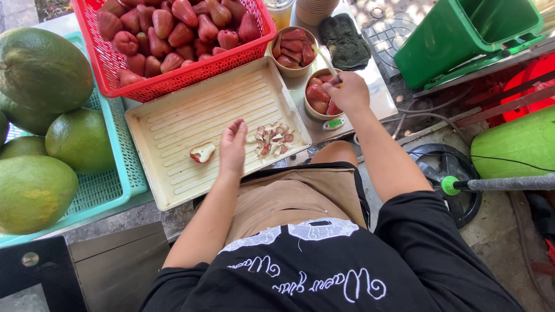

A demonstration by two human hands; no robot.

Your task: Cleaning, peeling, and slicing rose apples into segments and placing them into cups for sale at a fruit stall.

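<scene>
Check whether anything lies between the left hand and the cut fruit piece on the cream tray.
Nothing visible does. The left hand rests on the cream tray, and the cut fruit piece lies just beside it with bare tray between. The scrap pile sits on the hand's other side.

Soft, even daylight fills the scene, bright yet shaded over the cream tray (173,124) and the red basket (110,63). Dappled sun patches fall on the paved ground (393,34) at the upper right, and the green bin (457,34) shines brightly. Shadows stay faint. Focus is sharp throughout, with wide-angle bending towards the edges, swelling the green fruits (40,69) at left.
</scene>
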